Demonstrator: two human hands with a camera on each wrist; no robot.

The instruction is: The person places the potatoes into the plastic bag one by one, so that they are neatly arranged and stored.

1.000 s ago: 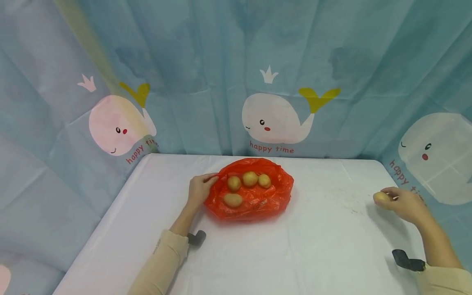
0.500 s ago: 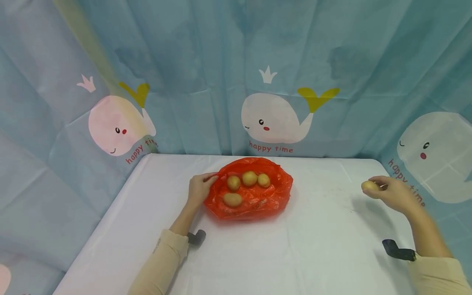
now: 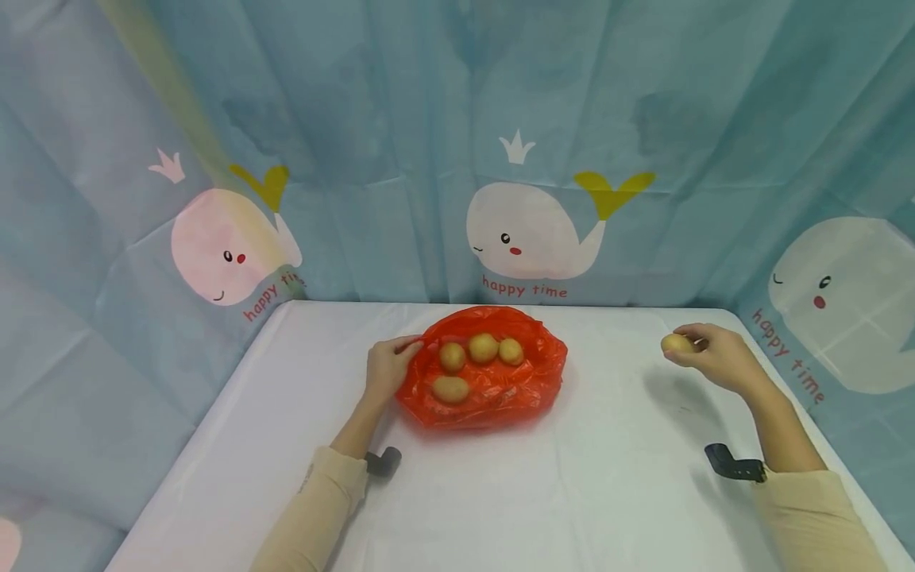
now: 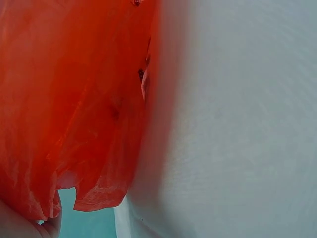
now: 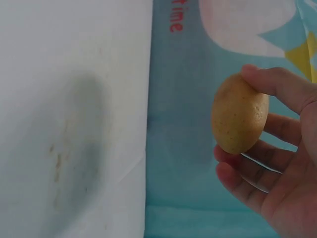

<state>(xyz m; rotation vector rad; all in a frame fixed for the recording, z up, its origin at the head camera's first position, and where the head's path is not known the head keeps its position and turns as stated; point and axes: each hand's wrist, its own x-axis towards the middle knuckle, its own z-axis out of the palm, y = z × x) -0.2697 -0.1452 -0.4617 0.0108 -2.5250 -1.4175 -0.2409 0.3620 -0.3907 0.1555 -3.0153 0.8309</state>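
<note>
A red plastic bag lies spread on the table with its mouth wide, and several potatoes sit inside it. At the bag's left rim my left hand pinches the plastic between thumb and fingers. In the left wrist view the red bag fills the left side, and only part of the hand shows. Over the table's right side, my right hand holds a single potato above the surface. The right wrist view shows this potato between thumb and fingertips.
The white-covered table ends at the back against a blue curtain printed with whales. Faint brown dirt marks lie on the cloth below my right hand. A dark wrist strap piece sticks out from my right wrist.
My right hand has moved left and farther back over the table, carrying the potato toward the bag. My left hand stays at the bag's rim, and the bag's potatoes have not moved.
</note>
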